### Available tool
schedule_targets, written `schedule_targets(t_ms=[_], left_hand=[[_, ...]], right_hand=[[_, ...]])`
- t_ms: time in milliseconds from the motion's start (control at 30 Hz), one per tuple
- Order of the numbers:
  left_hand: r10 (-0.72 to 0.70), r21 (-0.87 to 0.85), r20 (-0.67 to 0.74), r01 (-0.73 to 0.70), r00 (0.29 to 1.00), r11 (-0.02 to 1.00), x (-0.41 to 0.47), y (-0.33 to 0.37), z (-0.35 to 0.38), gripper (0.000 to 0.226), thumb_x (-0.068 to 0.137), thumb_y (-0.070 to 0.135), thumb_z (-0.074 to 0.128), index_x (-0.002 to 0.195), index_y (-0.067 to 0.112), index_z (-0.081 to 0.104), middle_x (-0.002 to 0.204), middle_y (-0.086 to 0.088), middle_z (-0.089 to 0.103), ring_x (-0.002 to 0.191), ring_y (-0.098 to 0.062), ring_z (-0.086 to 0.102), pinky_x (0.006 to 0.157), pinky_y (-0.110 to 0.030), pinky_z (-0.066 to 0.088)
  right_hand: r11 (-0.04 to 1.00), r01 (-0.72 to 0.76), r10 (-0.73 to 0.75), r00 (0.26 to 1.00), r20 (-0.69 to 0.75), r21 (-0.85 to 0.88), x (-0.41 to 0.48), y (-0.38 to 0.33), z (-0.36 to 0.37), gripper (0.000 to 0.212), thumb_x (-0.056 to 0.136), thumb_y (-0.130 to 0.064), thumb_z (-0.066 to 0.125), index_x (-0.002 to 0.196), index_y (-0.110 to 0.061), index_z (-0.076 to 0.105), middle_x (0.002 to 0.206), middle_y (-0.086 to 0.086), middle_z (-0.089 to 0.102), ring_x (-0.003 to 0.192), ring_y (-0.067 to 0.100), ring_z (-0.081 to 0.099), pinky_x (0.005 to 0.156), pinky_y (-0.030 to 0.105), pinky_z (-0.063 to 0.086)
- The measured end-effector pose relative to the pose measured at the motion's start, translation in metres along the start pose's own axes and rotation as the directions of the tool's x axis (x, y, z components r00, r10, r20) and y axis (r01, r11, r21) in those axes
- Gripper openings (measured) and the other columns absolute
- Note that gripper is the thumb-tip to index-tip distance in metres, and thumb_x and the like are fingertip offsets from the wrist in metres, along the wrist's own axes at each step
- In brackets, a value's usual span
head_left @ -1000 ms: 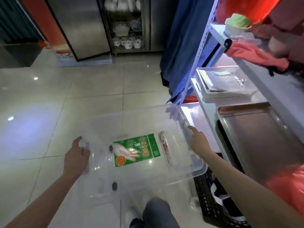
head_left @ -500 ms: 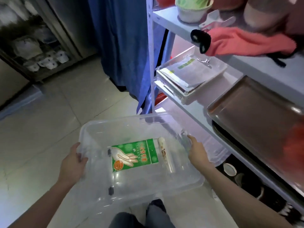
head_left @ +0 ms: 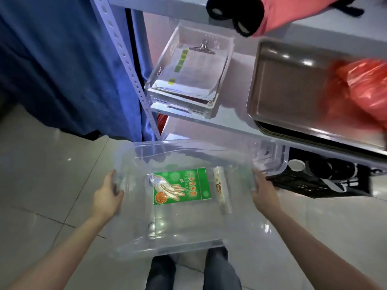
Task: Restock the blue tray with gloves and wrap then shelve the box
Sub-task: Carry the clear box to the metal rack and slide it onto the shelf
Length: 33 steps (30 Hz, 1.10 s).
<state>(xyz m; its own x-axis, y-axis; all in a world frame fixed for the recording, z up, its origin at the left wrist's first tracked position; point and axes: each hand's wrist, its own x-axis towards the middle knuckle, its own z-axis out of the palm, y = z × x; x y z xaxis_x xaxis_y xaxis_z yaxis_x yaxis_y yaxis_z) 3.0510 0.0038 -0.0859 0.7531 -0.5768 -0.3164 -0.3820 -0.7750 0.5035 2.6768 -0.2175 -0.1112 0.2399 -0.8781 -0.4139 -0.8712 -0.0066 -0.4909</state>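
Both hands, left hand (head_left: pixel 107 195) and right hand (head_left: pixel 264 190), gripped the clear box (head_left: pixel 188 231) at frame centre; shelving step underway, next likely sliding it onto the shelf (head_left: pixel 236 130).

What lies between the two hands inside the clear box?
In the head view, the clear box holds a green glove pack and a wrap roll between left hand and right hand.

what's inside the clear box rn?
Inside the clear box: a green glove packet lying flat and a slim roll beside it, on its right. Nothing else shows through; whatever lies under the packet is hidden.
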Motion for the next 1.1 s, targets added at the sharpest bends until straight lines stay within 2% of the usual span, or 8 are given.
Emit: schedule_targets(t_ms=[67,233,367,567,700,833,1000,1100], left_hand=[[0.042,0.017,0.064,-0.044,0.997,0.999,0.021,-0.01,0.012,0.07,0.083,0.001,0.06,0.144,0.018,0.032,0.083,-0.012,0.057,0.089,-0.045,0.06,0.076,-0.042,0.044],[0.066,0.013,0.189,-0.069,0.98,0.998,0.079,-0.049,0.075,0.077,0.086,0.01,0.063,0.148,0.025,0.02,0.117,-0.023,0.06,0.105,-0.044,0.058,0.09,-0.044,0.045],[0.128,0.042,0.18,-0.138,0.975,0.99,0.125,-0.1,0.159,0.078,0.084,0.003,0.062,0.148,0.022,0.022,0.094,-0.01,0.054,0.093,-0.038,0.058,0.088,-0.041,0.044],[0.268,0.034,0.16,-0.277,0.95,0.96,0.195,-0.165,0.282,0.074,0.079,-0.002,0.06,0.142,0.022,0.031,0.1,-0.021,0.064,0.089,-0.038,0.06,0.08,-0.039,0.044],[0.329,0.068,0.151,-0.342,0.932,0.937,0.228,-0.181,0.334,0.071,0.079,0.001,0.059,0.141,0.023,0.032,0.09,-0.018,0.061,0.076,-0.034,0.054,0.069,-0.033,0.04],[0.387,0.042,0.158,-0.397,0.909,0.917,0.245,-0.184,0.361,0.071,0.081,0.002,0.058,0.142,0.025,0.03,0.1,-0.018,0.063,0.084,-0.038,0.058,0.076,-0.039,0.047],[0.436,0.086,0.123,-0.447,0.892,0.89,0.27,-0.183,0.38,0.069,0.082,0.007,0.056,0.141,0.03,0.027,0.107,-0.015,0.061,0.081,-0.035,0.058,0.07,-0.038,0.045],[0.464,0.117,0.114,-0.476,0.878,0.872,0.279,-0.178,0.391,0.073,0.081,0.005,0.052,0.143,0.031,0.023,0.108,-0.017,0.058,0.068,-0.027,0.054,0.057,-0.034,0.044]], right_hand=[[0.999,-0.047,0.047,0.998,-0.033,0.008,-0.007,0.009,0.02,0.066,0.084,0.003,0.051,0.141,-0.026,0.035,0.112,0.014,0.059,0.106,0.037,0.055,0.081,0.035,0.043],[0.984,-0.171,0.173,0.984,-0.033,0.052,0.009,0.05,0.092,0.07,0.082,0.004,0.05,0.142,-0.028,0.032,0.1,0.015,0.058,0.086,0.035,0.057,0.072,0.031,0.04],[0.978,-0.208,0.21,0.975,-0.079,0.025,0.044,0.099,0.181,0.065,0.082,0.003,0.053,0.14,-0.02,0.037,0.095,0.022,0.058,0.078,0.032,0.051,0.071,0.03,0.035],[0.972,-0.23,0.234,0.965,-0.118,0.047,0.1,0.173,0.291,0.068,0.081,0.001,0.056,0.141,-0.022,0.036,0.099,0.02,0.058,0.083,0.029,0.05,0.075,0.031,0.038],[0.969,-0.235,0.245,0.957,-0.154,0.077,0.128,0.206,0.331,0.069,0.082,-0.002,0.056,0.142,-0.027,0.033,0.097,0.016,0.057,0.074,0.026,0.05,0.066,0.028,0.037],[0.973,-0.197,0.22,0.95,-0.222,0.121,0.137,0.225,0.352,0.067,0.082,-0.006,0.061,0.138,-0.032,0.034,0.095,0.009,0.058,0.073,0.02,0.056,0.051,0.022,0.037],[0.976,-0.144,0.187,0.938,-0.292,0.161,0.147,0.235,0.361,0.067,0.078,-0.006,0.062,0.134,-0.034,0.037,0.101,0.004,0.058,0.075,0.014,0.058,0.061,0.027,0.047],[0.983,-0.07,0.122,0.938,-0.324,0.167,0.15,0.239,0.366,0.069,0.078,-0.003,0.057,0.137,-0.032,0.035,0.109,0.004,0.051,0.081,0.018,0.052,0.071,0.033,0.049]])
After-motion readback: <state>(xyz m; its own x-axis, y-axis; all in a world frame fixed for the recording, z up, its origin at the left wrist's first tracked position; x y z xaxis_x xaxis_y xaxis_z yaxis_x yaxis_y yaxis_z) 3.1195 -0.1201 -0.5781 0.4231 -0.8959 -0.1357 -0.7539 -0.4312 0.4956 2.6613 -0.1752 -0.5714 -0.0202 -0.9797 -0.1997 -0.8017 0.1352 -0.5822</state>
